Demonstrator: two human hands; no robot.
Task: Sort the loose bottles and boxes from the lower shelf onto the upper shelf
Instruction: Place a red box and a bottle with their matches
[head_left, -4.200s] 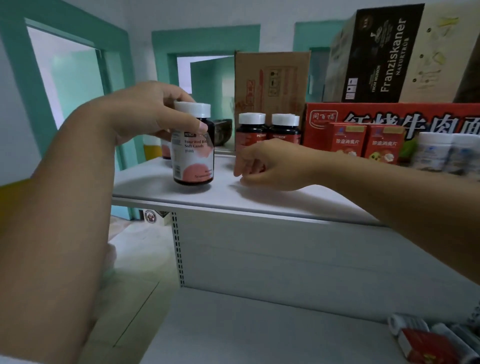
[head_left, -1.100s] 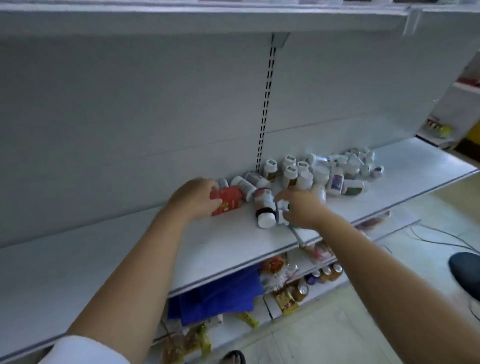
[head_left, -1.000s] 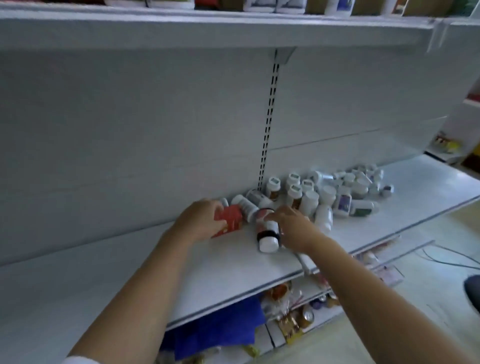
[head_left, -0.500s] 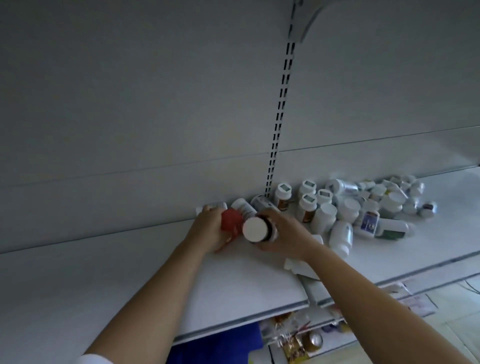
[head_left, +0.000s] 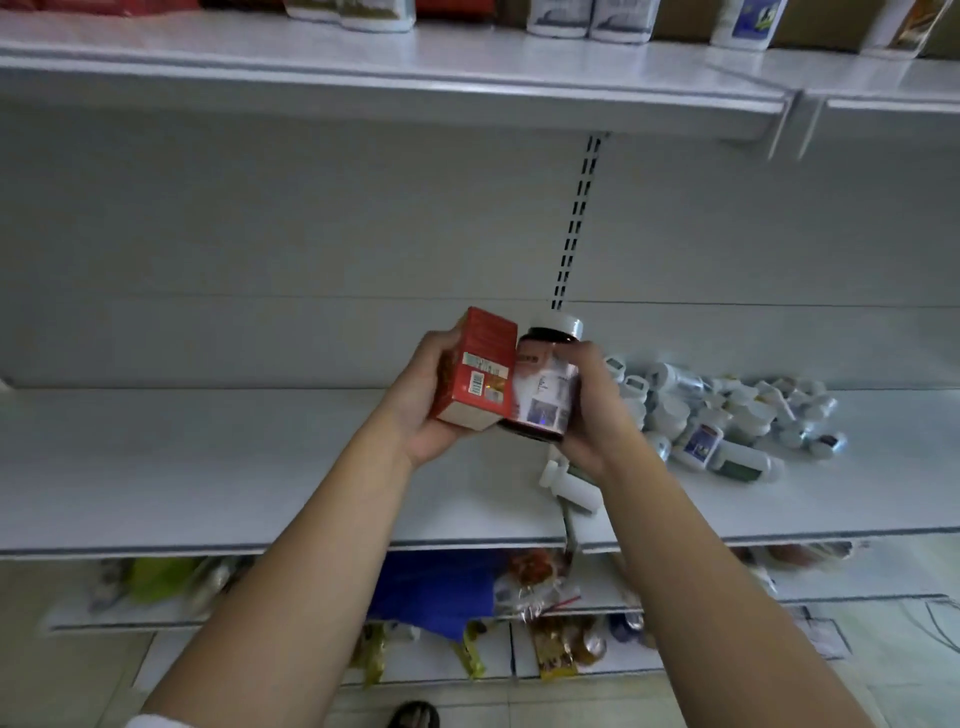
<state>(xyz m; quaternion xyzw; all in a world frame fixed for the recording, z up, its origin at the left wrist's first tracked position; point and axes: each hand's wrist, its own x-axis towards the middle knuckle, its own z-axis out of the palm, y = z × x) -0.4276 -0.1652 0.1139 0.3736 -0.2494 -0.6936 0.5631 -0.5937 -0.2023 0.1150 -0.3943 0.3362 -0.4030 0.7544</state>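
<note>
Red box (head_left: 480, 371) in left hand (head_left: 423, 400), dark bottle (head_left: 545, 387) in right hand (head_left: 597, 410), both gripped; lift each upright onto the upper shelf (head_left: 389, 67).

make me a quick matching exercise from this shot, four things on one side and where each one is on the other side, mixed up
Things
1. red box
2. dark bottle with white cap
3. pile of white bottles
4. blue pack

Places
a. lying loose on the lower shelf
b. held in the left hand
c. on the shelf beneath, under the lower shelf
d. held in the right hand

Pairs: 1-b, 2-d, 3-a, 4-c
</note>
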